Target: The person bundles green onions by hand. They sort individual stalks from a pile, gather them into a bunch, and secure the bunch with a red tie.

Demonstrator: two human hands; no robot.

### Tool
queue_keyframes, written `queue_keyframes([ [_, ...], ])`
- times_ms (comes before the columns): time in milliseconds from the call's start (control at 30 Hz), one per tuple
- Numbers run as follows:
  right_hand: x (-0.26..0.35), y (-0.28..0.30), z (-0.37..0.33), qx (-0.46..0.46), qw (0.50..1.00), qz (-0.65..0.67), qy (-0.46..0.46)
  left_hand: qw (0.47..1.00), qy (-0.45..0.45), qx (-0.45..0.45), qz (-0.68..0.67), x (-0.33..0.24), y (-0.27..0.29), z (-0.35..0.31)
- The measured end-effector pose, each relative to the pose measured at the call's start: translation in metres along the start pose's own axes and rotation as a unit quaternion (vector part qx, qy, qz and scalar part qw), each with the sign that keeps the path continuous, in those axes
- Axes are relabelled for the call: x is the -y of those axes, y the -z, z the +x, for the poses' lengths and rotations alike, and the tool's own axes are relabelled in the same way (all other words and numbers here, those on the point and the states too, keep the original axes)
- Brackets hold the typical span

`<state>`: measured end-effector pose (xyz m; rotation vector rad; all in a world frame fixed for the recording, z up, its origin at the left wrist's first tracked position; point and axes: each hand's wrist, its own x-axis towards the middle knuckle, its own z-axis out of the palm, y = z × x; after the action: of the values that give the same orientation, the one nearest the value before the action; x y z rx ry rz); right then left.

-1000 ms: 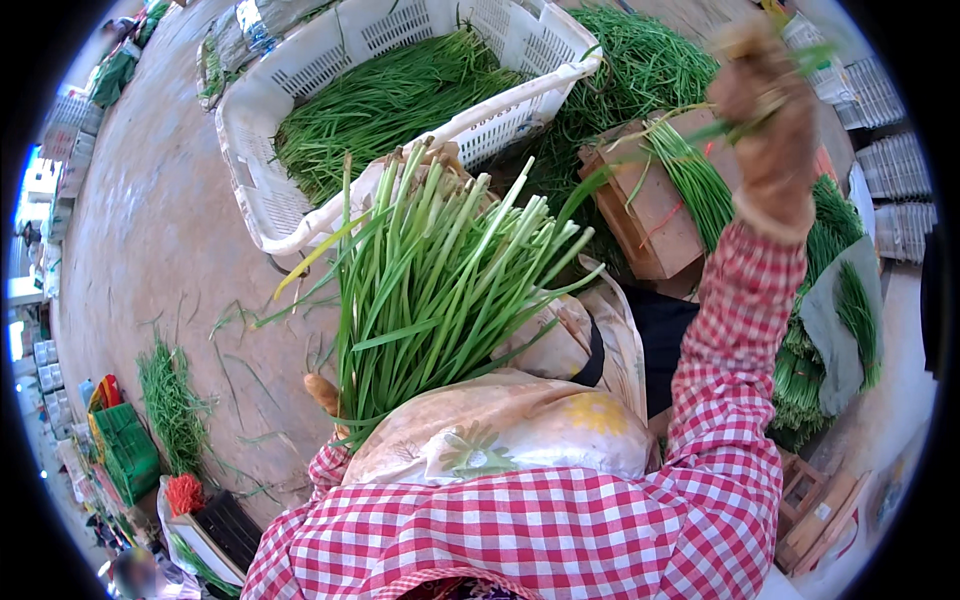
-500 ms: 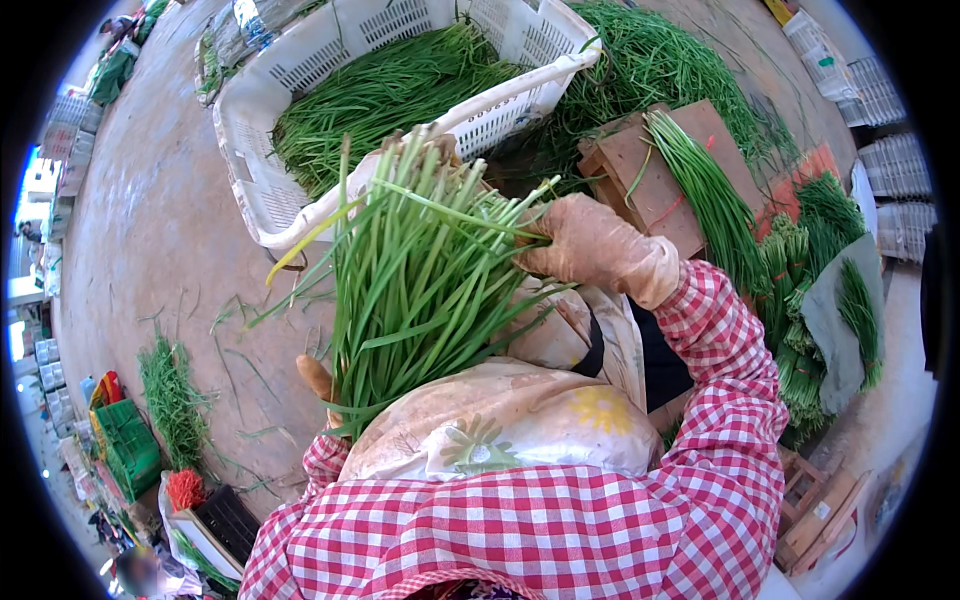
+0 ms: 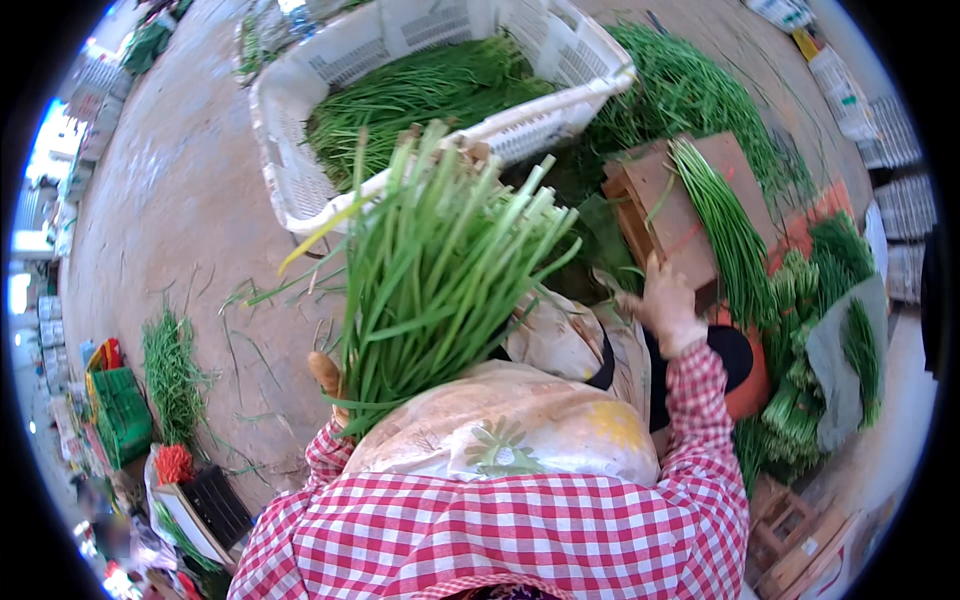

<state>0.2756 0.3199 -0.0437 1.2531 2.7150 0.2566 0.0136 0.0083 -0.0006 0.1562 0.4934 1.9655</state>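
A thick bunch of green chives (image 3: 430, 290) leans upright across my lap, pale cut ends toward the white crate. My left hand (image 3: 328, 378), in a dirty glove, is wrapped round its left side; most of its fingers are behind the leaves. My right hand (image 3: 670, 308), also gloved, is apart from the bunch, over my right knee near the edge of a brown wooden stand (image 3: 640, 205). Its thumb and index finger are spread, and I see nothing gripped there. On the stand lies a smaller bunch of chives (image 3: 722, 230).
Ahead stands a white slatted crate (image 3: 275, 165) with more chives inside. Loose greens (image 3: 690, 90) are heaped behind the stand. Tied bundles (image 3: 800, 370) and a grey cloth (image 3: 845, 365) lie at right. At left are scattered greens (image 3: 170, 370), red ties (image 3: 173, 463) and a green basket (image 3: 122, 425).
My right hand has left the bunch's cut ends and moved right and down, beside the wooden stand; its fingers have parted. My left hand still holds the bunch. The view has shifted slightly.
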Motion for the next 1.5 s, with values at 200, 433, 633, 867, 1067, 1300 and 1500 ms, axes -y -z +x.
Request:
queue_keyframes([
  [200, 0.088, 0.077, -0.001, 0.292, 0.224, 0.917, 0.156, 0.986, 0.08, 0.023, 0.145, -0.005, -0.03, 0.004],
  [433, 0.134, 0.041, 0.034, 0.296, 0.134, 0.944, 0.052, 0.467, 0.035, 0.203, 0.86, 0.013, -0.107, 0.07],
  [633, 0.131, 0.047, 0.039, 0.262, 0.145, 0.953, 0.042, 0.706, -0.045, 0.269, 0.653, -0.043, -0.076, 0.096],
  [867, 0.131, 0.054, 0.04, 0.262, 0.138, 0.954, 0.039, 0.862, -0.005, 0.067, 0.503, 0.005, 0.036, 0.099],
  [1067, 0.082, 0.046, 0.028, 0.299, 0.112, 0.947, 0.042, 0.918, 0.295, 0.142, 0.225, -0.011, 0.001, 0.065],
  [1300, 0.024, 0.09, -0.008, 0.558, 0.146, 0.816, 0.037, 0.925, 0.235, -0.046, 0.295, -0.005, 0.011, 0.024],
  [1500, -0.029, 0.135, 0.007, 0.114, 0.141, 0.964, 0.197, 0.871, 0.223, 0.018, 0.438, -0.004, -0.034, 0.032],
])
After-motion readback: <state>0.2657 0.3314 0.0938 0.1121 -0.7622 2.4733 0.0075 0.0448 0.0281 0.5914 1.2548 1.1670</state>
